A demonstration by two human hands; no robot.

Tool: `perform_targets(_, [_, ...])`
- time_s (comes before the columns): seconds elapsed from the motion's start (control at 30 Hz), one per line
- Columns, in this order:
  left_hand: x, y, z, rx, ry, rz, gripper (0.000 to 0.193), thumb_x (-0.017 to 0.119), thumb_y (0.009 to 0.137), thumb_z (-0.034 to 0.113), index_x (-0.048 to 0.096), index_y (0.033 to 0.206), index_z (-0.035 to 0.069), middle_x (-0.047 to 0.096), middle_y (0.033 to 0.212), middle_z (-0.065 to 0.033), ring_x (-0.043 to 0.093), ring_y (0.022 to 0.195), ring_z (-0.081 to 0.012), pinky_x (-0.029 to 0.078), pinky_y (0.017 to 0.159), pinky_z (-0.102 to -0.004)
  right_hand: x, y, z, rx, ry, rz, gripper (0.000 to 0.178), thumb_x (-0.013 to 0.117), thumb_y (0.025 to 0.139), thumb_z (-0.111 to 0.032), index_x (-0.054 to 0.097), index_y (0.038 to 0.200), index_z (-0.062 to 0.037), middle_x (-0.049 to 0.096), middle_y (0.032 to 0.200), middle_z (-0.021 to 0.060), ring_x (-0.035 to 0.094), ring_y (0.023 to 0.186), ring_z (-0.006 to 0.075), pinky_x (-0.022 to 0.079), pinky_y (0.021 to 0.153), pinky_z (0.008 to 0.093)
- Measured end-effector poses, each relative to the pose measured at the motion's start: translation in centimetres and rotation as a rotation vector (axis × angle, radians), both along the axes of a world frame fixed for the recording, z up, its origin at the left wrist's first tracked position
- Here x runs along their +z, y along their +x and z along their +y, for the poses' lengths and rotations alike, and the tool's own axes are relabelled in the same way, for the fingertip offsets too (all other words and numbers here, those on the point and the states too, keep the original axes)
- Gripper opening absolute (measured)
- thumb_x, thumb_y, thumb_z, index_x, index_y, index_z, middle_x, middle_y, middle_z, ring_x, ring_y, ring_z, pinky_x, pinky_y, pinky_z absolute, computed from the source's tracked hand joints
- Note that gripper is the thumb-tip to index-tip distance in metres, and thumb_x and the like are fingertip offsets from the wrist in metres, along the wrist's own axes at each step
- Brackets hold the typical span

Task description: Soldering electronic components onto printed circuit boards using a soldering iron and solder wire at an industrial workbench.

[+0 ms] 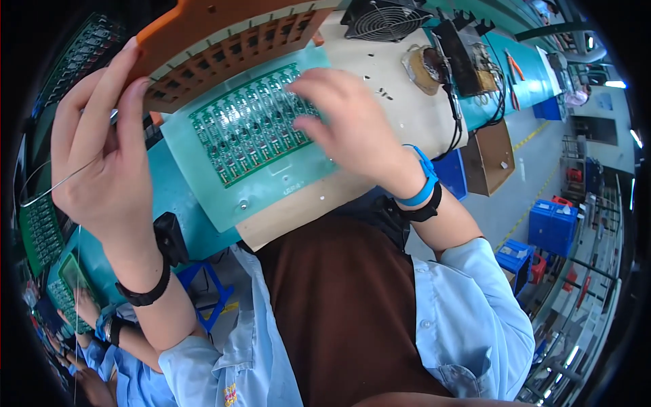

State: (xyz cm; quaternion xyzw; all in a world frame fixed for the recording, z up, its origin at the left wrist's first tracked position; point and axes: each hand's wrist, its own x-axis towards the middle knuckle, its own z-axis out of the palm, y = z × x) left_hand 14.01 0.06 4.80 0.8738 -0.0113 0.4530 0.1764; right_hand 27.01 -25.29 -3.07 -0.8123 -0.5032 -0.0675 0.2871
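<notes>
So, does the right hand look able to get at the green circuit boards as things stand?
Likely yes: the right hand is over the green circuit boards, and the orange frame stands tilted up, held by the left hand, leaving the way free.

A blue-green surface (536, 91) has a big tan sheet (424, 119) and a tool with two orange handles (516, 66) lying right on it

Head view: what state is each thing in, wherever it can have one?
Cover: raised, tilted
Board: lying on plate
Left fingers: closed on cover's edge
Right fingers: apart, over board
Box: open
Fan: running or off, unclear
</notes>
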Motion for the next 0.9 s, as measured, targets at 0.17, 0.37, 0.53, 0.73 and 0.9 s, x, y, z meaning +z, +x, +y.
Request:
perform_targets(0.17, [0.3,0.2,-0.4,0.064,0.090,0.012,0.028,0.077,0.090,-0.003,0.081,0.115,0.007,0.075,0.101,-0.0078,0.070,0.079,-0.0119,0.057,0.067,-0.0209,-1.7,1.8,-1.7,-0.227,0.085,0.097,0.013,0.077,0.082,-0.004,0.073,0.094,-0.0044,0.069,0.086,0.0095,0.071,0.080,0.0266,0.057,0.072,0.0386])
perform_targets(0.37, [0.0,-0.4,0.3,0.070,0.129,0.052,0.030,0.075,0.094,0.002,0.078,0.124,0.008,0.076,0.112,-0.0062,0.067,0.081,-0.0082,0.051,0.065,-0.0172,-1.9,1.3,-0.4,-0.196,0.066,0.080,0.006,0.074,0.084,-0.003,0.073,0.090,-0.0047,0.067,0.082,0.0091,0.068,0.073,0.0263,0.054,0.066,0.0373])
perform_targets(0.53, [-0.3,-0.1,0.9,0.004,0.130,0.041,0.030,0.074,0.094,0.001,0.078,0.124,0.007,0.075,0.112,-0.0080,0.070,0.085,-0.0097,0.053,0.066,-0.0171,-2.2,1.6,-0.2,-0.163,0.038,-0.049,0.006,0.075,0.083,-0.005,0.073,0.088,-0.0071,0.066,0.080,0.0070,0.066,0.075,0.0278,0.052,0.071,0.0393])
perform_targets(0.73, [0.1,-0.8,1.1,0.021,0.103,0.095,0.030,0.074,0.094,0.000,0.078,0.123,0.007,0.075,0.111,-0.0097,0.072,0.088,-0.0125,0.057,0.072,-0.0184,-1.2,1.1,0.3,-0.113,0.006,-0.198,0.008,0.078,0.080,-0.008,0.073,0.086,-0.0099,0.065,0.079,0.0051,0.065,0.078,0.0283,0.049,0.075,0.0403])
perform_targets(0.9, [1.3,-0.4,-1.4,0.207,0.676,0.068,0.030,0.075,0.093,0.000,0.078,0.122,0.007,0.076,0.110,-0.0101,0.073,0.090,-0.0145,0.060,0.076,-0.0208,-1.3,0.4,1.2,-0.132,-0.008,-0.262,0.009,0.078,0.079,-0.009,0.073,0.086,-0.0112,0.063,0.081,0.0044,0.063,0.079,0.0274,0.047,0.072,0.0399])
